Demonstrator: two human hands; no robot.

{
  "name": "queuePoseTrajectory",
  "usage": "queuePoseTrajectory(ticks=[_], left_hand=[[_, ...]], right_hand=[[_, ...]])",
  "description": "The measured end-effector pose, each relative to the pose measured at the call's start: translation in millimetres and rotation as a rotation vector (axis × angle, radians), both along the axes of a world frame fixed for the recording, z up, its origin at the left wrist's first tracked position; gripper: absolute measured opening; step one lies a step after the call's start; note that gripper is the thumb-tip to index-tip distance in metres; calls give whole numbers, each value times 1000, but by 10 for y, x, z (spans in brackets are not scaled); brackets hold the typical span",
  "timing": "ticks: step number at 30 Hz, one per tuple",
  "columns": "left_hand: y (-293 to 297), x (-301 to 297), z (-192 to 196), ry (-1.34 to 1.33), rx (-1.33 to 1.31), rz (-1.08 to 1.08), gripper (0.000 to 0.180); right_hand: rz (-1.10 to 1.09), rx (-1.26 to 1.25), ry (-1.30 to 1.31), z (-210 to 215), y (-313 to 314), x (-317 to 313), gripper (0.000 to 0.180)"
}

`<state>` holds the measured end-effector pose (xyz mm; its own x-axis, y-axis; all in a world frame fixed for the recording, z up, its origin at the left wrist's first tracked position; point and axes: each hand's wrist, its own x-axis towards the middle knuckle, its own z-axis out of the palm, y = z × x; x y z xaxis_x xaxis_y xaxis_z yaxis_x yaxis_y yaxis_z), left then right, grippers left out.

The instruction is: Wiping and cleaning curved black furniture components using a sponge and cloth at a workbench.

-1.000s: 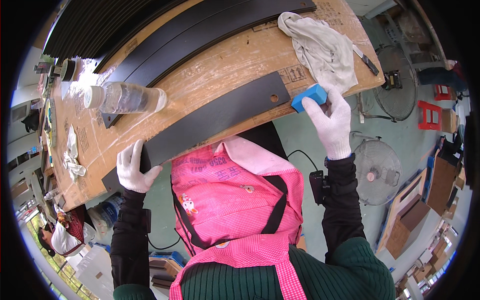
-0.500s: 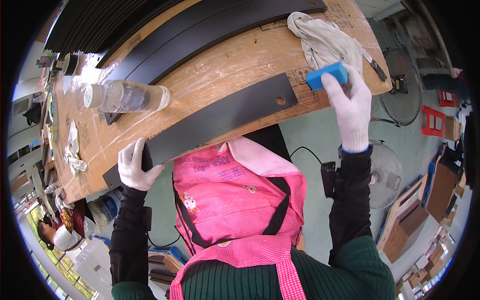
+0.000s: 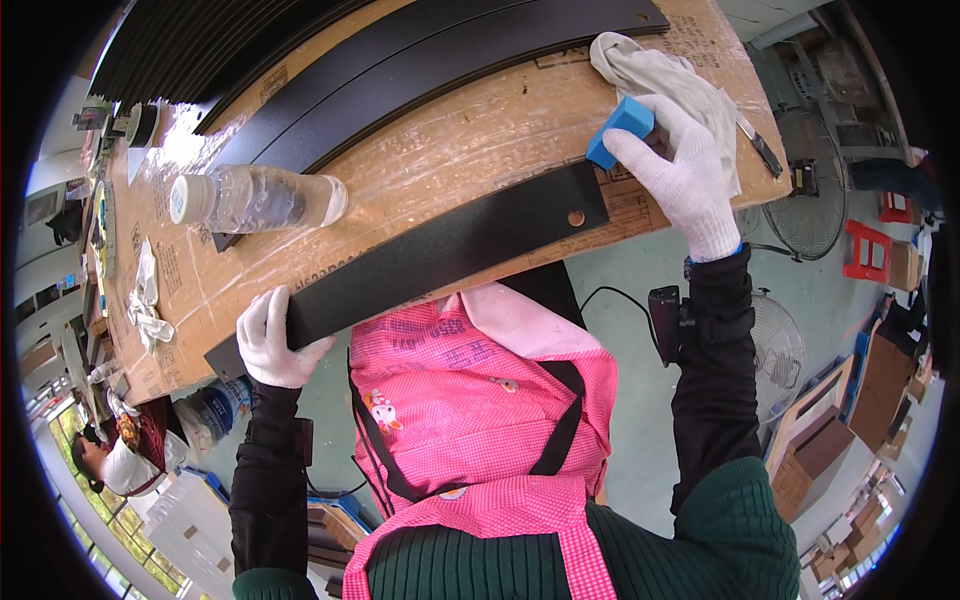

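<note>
Your right hand, in a white knit glove, is closed around a blue block that looks like a sponge, with the fingers wrapped over its near side. The block sits at the hand's upper left, above the table top, just past the right end of the black strip. A crumpled grey-white cloth lies right behind the block and the hand, touching or nearly touching both.

Your left hand, also gloved in white, is clamped on the left end of that same black strip, fingers curled over its upper face and thumb underneath at the table's near edge. The strip runs along the near edge of the cardboard-covered table, from your left hand up and right to a point just below the blue block; a small round hole shows near its right end.

Farther out, a clear plastic bottle lies on its side, and more long black strips lie across the far part of the table.
</note>
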<state>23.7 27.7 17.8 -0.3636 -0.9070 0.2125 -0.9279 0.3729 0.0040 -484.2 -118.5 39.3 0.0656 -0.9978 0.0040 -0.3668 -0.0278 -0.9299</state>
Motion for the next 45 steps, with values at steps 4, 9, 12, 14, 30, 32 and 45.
queuePoseTrajectory(ticks=[4, 9, 12, 14, 30, 32, 45], left_hand=[[-19, -13, 1, 7, 22, 2, 96], [-10, -2, 15, 0, 23, 8, 96], [-19, -31, 30, 4, 19, 14, 96], [-26, -37, 39, 8, 15, 15, 96], [-31, -29, 24, 0, 6, 16, 95], [-22, -31, 41, -1, 7, 17, 95], [-86, -74, 50, 36, 42, 10, 97]], right_hand=[[-53, -11, -21, -67, 34, -36, 33], [-58, -1, -72, -69, 87, 24, 30], [-133, -22, -37, -85, 113, 35, 28], [-159, -22, -133, -68, 131, 70, 28], [-158, 54, -79, -12, 654, -17, 28], [-83, 192, 121, 144, 786, -98, 28], [-412, -93, -293, -278, 172, 102, 35]])
